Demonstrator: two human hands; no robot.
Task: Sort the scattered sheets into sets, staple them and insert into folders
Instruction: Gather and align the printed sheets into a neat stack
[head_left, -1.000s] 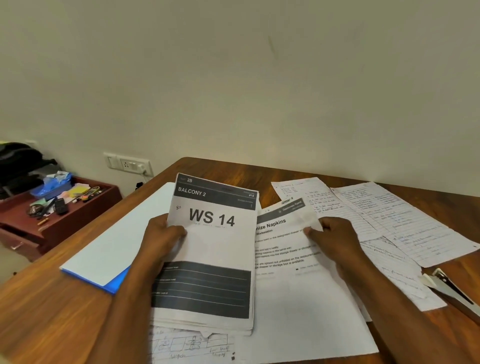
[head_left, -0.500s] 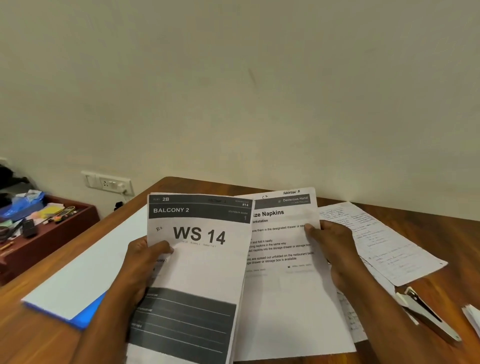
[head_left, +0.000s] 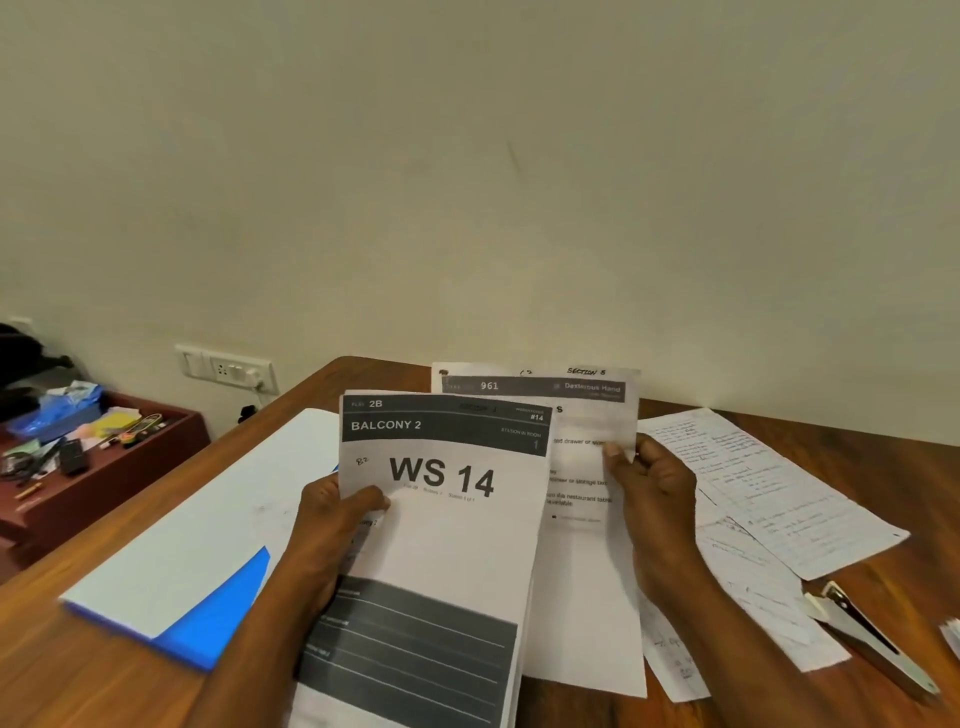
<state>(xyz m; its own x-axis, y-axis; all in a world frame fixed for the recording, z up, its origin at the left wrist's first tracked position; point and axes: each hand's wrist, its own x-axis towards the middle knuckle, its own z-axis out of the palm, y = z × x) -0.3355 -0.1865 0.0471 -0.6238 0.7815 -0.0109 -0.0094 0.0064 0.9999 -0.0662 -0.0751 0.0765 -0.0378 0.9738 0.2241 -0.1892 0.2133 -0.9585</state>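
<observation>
My left hand (head_left: 332, 525) grips a thick stack of printed sheets (head_left: 441, 551) by its left edge, thumb on the top page reading "BALCONY 2, WS 14". My right hand (head_left: 649, 488) pinches the right edge of a single printed sheet (head_left: 582, 597) headed "961, Dexterous Hand", held up behind the stack and partly hidden by it. A blue folder (head_left: 218, 618) with a white sheet (head_left: 208, 519) on top lies on the wooden table (head_left: 93, 670) to the left. Handwritten sheets (head_left: 779, 488) lie scattered to the right. A stapler (head_left: 872, 639) lies open at the right.
A dark red side unit (head_left: 104, 467) with pens and small clutter stands left of the table. A wall socket (head_left: 228, 369) with a plug sits behind it. The plain wall runs along the table's far edge. A paper corner (head_left: 953, 634) shows at the right border.
Both hands lifted their papers off the table and toward me. The right-hand sheet slid left behind the WS 14 stack, so more of it is covered.
</observation>
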